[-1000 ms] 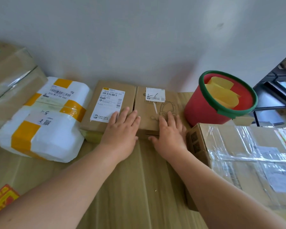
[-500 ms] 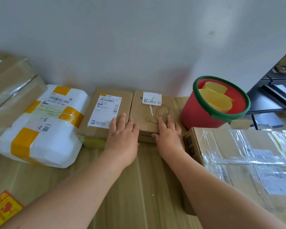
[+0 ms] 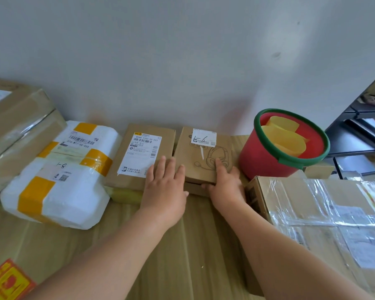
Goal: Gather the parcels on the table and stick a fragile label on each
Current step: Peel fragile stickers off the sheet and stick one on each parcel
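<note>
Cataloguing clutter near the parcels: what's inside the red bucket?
Curled yellow strips stand in the bucket, topping out near its rim. What they are is unclear. The bucket's floor and anything beneath the strips are hidden by them and the near wall.

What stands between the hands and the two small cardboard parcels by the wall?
Nothing visible does. The left hand lies flat on the large-label parcel, and the right hand rests on the headset-print parcel beside it.

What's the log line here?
phase: gathering | left hand: flat on labelled box | right hand: on headset box | fragile label: untouched
</note>
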`<state>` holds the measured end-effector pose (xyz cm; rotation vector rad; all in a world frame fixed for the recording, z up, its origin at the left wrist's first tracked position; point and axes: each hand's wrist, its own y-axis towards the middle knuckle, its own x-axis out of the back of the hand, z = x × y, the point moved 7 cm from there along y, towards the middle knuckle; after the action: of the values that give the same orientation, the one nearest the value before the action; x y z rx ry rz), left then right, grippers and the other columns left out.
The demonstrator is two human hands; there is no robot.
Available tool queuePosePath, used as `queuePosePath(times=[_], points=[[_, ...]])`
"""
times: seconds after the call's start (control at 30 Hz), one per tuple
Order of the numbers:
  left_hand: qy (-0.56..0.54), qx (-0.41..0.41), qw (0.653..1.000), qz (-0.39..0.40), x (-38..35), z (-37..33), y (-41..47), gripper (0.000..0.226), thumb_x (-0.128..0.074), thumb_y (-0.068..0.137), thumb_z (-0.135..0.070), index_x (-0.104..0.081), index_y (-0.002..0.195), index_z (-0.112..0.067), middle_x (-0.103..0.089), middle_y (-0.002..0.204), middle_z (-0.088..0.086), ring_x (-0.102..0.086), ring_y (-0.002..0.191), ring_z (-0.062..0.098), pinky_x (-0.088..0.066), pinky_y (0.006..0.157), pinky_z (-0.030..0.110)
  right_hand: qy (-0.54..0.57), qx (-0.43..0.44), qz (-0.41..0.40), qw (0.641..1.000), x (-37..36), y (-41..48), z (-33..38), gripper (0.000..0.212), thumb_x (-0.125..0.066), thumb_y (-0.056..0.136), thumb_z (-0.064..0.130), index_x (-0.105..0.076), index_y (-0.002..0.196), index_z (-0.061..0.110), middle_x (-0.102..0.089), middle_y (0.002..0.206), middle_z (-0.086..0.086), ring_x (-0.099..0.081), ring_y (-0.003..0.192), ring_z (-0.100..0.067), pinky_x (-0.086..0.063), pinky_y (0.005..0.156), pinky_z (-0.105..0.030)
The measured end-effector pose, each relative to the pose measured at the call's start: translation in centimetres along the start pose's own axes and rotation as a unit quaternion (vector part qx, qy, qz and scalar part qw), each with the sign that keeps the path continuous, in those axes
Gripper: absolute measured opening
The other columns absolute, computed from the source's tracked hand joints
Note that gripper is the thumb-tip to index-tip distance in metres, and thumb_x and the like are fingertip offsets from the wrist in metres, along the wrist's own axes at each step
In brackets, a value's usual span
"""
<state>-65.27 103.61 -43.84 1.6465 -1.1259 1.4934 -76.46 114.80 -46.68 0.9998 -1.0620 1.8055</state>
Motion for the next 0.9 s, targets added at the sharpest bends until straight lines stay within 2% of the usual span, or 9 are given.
queuePosePath(times=[0.07,0.17,0.23,0.3,0.37,0.47,0.63,0.77,0.9], points=[[-0.034,0.02,0.999,-0.01,0.7,0.2,0.4,0.068,-0.038,0.098,-0.042,-0.004,0.152,-0.017,0.003,0.16,0.008,0.01,0.146,0.028,0.001,0.119,0.045,0.02,0.013,-0.011,1.0,0.6,-0.6,0.1,0.081,-0.061,0.09,0.038,-0.01,0.152,0.033,-0.02,0.145,-0.01,-0.038,0.125,-0.03,-0.042,0.103,-0.043],[-0.1,0.054,0.993,-0.016,1.6,0.7,1.3,0.073,-0.041,0.097,-0.044,-0.001,0.152,-0.016,-0.002,0.16,0.008,0.002,0.147,0.027,-0.003,0.119,0.043,0.016,0.041,-0.049,0.998,2.3,-1.4,0.8,0.079,-0.059,0.091,0.039,-0.009,0.152,0.03,-0.023,0.143,-0.011,-0.041,0.122,-0.029,-0.041,0.1,-0.04],[-0.154,0.064,0.986,-0.01,2.0,0.6,1.7,0.075,-0.045,0.096,-0.042,-0.003,0.152,-0.015,-0.008,0.16,0.007,-0.011,0.146,0.027,-0.015,0.118,0.043,0.007,0.057,-0.075,0.996,3.4,-2.0,1.3,0.079,-0.058,0.091,0.041,-0.009,0.152,0.03,-0.025,0.141,-0.01,-0.043,0.12,-0.028,-0.041,0.098,-0.038],[-0.207,0.07,0.976,-0.006,2.5,0.2,1.7,0.073,-0.048,0.096,-0.038,-0.007,0.151,-0.016,-0.014,0.158,0.004,-0.028,0.14,0.027,-0.032,0.111,0.043,0.006,0.064,-0.088,0.994,4.2,-2.5,1.6,0.079,-0.059,0.091,0.042,-0.009,0.152,0.03,-0.024,0.142,-0.01,-0.042,0.121,-0.028,-0.041,0.098,-0.037],[-0.234,0.074,0.969,-0.026,3.5,0.0,1.5,0.069,-0.05,0.095,-0.034,-0.013,0.15,-0.016,-0.022,0.154,0.001,-0.038,0.132,0.025,-0.04,0.103,0.042,0.012,0.065,-0.094,0.993,5.0,-2.9,1.8,0.081,-0.06,0.09,0.042,-0.009,0.152,0.03,-0.024,0.143,-0.009,-0.042,0.121,-0.028,-0.041,0.098,-0.037],[-0.242,0.076,0.965,-0.062,5.2,-0.1,0.7,0.065,-0.052,0.096,-0.029,-0.019,0.149,-0.014,-0.028,0.151,0.001,-0.04,0.131,0.024,-0.039,0.102,0.038,0.025,0.076,-0.101,0.992,6.3,-3.7,2.3,0.085,-0.063,0.088,0.041,-0.009,0.152,0.028,-0.025,0.144,-0.007,-0.044,0.12,-0.027,-0.042,0.097,-0.037],[-0.252,0.083,0.956,-0.123,7.9,0.0,-1.3,0.061,-0.054,0.095,-0.027,-0.026,0.148,-0.013,-0.033,0.15,0.003,-0.04,0.131,0.023,-0.037,0.102,0.036,0.077,0.067,-0.122,0.987,8.8,-5.7,2.7,0.1,-0.072,0.083,0.035,-0.003,0.153,0.018,-0.021,0.154,-0.004,-0.04,0.133,-0.025,-0.041,0.101,-0.036],[-0.269,0.069,0.948,-0.156,10.0,0.1,-3.3,0.061,-0.055,0.094,-0.026,-0.028,0.148,-0.012,-0.032,0.152,0.003,-0.039,0.133,0.021,-0.036,0.103,0.034,0.104,0.071,-0.148,0.981,10.4,-7.9,3.3,0.098,-0.076,0.079,0.031,-0.011,0.151,0.016,-0.03,0.151,-0.003,-0.044,0.13,-0.023,-0.043,0.099,-0.034],[-0.278,0.053,0.941,-0.183,11.8,0.4,-6.5,0.061,-0.056,0.094,-0.027,-0.031,0.147,-0.011,-0.035,0.15,0.004,-0.037,0.135,0.02,-0.033,0.106,0.033,0.121,0.079,-0.151,0.978,11.6,-11.3,3.7,0.101,-0.076,0.08,0.03,-0.007,0.153,0.017,-0.027,0.153,0.0,-0.042,0.131,-0.022,-0.041,0.099,-0.033]])
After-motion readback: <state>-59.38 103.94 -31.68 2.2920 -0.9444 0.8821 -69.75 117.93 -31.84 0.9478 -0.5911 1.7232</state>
